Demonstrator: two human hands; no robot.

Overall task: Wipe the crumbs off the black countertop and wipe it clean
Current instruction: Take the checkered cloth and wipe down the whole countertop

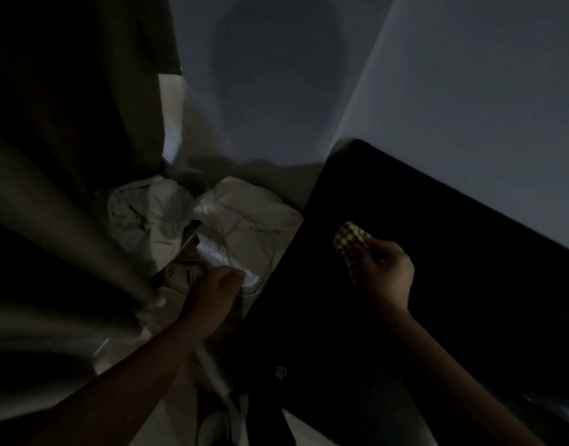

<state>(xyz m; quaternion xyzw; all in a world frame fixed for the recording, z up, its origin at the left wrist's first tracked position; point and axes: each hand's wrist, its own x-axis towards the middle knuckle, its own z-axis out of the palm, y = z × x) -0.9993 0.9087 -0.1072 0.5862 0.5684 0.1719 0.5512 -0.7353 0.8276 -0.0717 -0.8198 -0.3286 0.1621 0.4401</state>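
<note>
The scene is very dark. The black countertop (454, 284) fills the right half of the head view, its corner against the pale wall. My right hand (384, 272) hovers over it and grips a folded checked cloth (349, 243), which sticks out past the fingers to the upper left. My left hand (217, 284) is off the counter's left edge, over a heap of white bags, with its fingers curled; I cannot make out whether it holds anything. No crumbs show on the dark surface.
White plastic bags and crumpled paper (212, 220) lie in a heap on the floor left of the counter. A dark curtain (67, 188) hangs at the left. A pale wall (437, 91) runs behind. A small light object (280, 371) sits near the counter's front.
</note>
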